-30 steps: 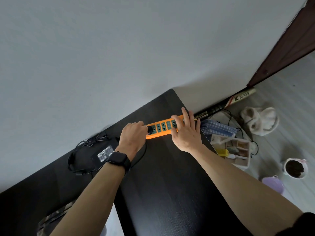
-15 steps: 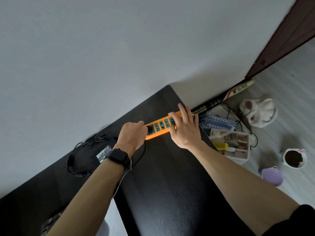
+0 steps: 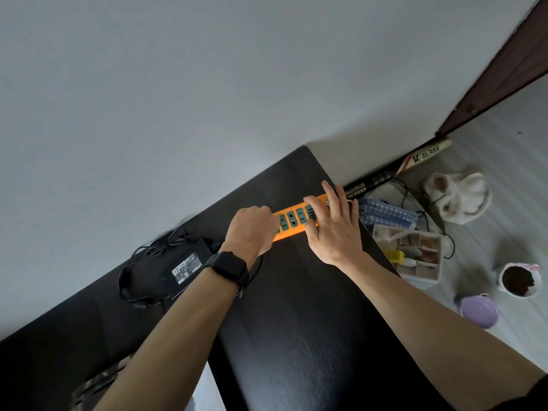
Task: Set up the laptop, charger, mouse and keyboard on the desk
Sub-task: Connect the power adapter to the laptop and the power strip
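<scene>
Left hand (image 3: 252,229) clenched at power strip (image 3: 292,220) end, contents hidden; right hand (image 3: 335,229) flat, released, pressing strip's other end; charger (image 3: 184,268) beside left wrist.

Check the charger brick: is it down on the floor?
No: the charger brick lies on the black desk, beside the left hand.

Orange power strip (image 3: 292,224) is lying at the desk's far right corner. The left hand (image 3: 252,231) is crowding its left end, the right hand (image 3: 336,235) is pressing flat on its right. Charger brick (image 3: 184,268) and tangled cable (image 3: 133,264) are blocking the left approach. Wall (image 3: 178,114) is closing off the far side. Near desktop (image 3: 296,327) is giving open passage.
</scene>
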Tool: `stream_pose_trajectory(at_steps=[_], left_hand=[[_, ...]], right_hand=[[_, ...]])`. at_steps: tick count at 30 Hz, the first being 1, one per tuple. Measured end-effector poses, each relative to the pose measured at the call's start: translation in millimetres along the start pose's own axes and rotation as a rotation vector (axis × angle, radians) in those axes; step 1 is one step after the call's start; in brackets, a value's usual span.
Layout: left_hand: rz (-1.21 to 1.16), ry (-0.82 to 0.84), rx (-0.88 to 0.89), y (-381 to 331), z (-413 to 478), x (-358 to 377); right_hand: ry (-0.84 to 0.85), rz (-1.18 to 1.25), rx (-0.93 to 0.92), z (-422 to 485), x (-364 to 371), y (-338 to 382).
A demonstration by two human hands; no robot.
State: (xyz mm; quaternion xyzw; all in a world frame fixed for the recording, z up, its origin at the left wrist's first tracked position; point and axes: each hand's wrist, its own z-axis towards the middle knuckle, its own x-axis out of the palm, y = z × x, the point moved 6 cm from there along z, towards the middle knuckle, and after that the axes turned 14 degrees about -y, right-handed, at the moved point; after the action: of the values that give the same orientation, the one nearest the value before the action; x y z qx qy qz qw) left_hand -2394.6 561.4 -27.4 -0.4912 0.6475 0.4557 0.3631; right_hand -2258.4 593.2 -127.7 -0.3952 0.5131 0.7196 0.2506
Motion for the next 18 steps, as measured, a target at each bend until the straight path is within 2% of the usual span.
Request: stream_pose_trajectory(at_steps=[9,18], left_hand=[[-0.072,-0.02,-0.039,8.5,-8.3,7.0],[-0.025,-0.049,-0.059,7.7,-2.4,8.2]], right_hand=[[-0.053,-0.008,-0.01,0.3,3.9,3.1],[-0.08,-0.015,-0.014,-1.4,3.4,1.0]])
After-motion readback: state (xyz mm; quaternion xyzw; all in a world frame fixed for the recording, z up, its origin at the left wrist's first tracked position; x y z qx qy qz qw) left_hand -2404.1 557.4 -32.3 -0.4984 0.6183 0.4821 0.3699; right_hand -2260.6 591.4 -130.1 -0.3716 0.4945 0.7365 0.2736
